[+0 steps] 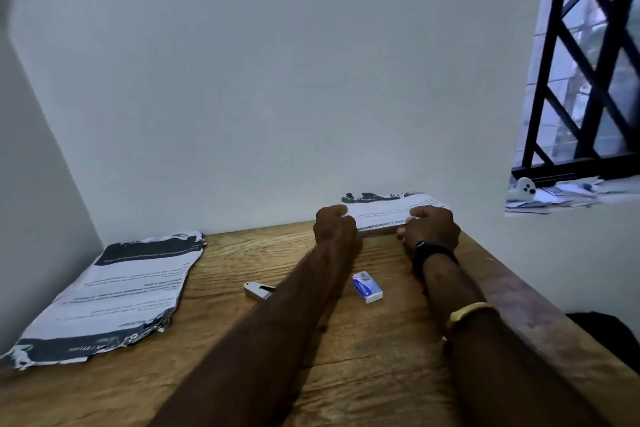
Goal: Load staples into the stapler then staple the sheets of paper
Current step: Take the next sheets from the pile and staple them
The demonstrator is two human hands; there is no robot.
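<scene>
Two hands, left hand [335, 226] and right hand [431, 229], clamped on printed, ragged-edged sheets [382, 211], stapler [258, 289] half hidden

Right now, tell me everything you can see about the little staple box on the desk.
The staple box is a small rectangular carton, apparently cardboard, with a blue and white printed top and pale sides; its print is too small to read. It looks closed and lies flat on the wooden desk, turned at an angle to the desk edge. It sits between the two forearms, nearer than the hands, with the stapler off to its left. Nothing touches it but the desk.
</scene>
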